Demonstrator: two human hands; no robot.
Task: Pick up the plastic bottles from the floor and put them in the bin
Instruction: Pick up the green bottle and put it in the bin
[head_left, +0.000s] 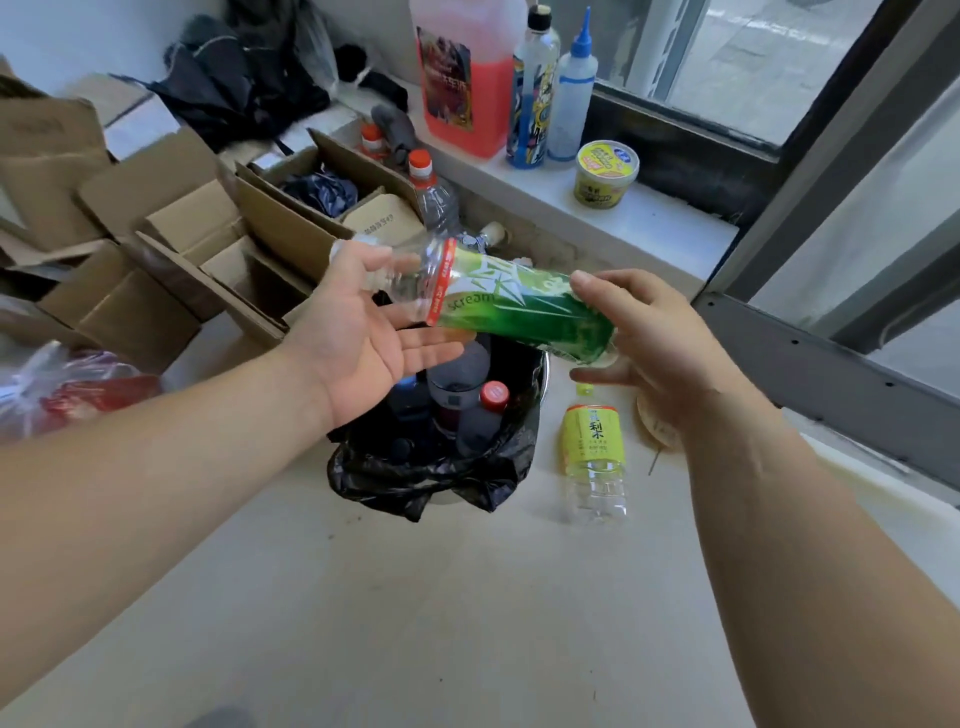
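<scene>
Between both hands (363, 332), green bottle (519, 306).

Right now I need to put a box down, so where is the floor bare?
Bare floor lies in front of the bin, between the forearms. Crowded: cardboard boxes to the left, the yellow-label bottle right of the bin.

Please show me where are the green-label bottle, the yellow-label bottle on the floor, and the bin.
green-label bottle (519, 312), head view, on its green label.
yellow-label bottle (592, 441), head view, on its yellow label.
bin (441, 475), head view, on the black liner at its near rim.
</scene>
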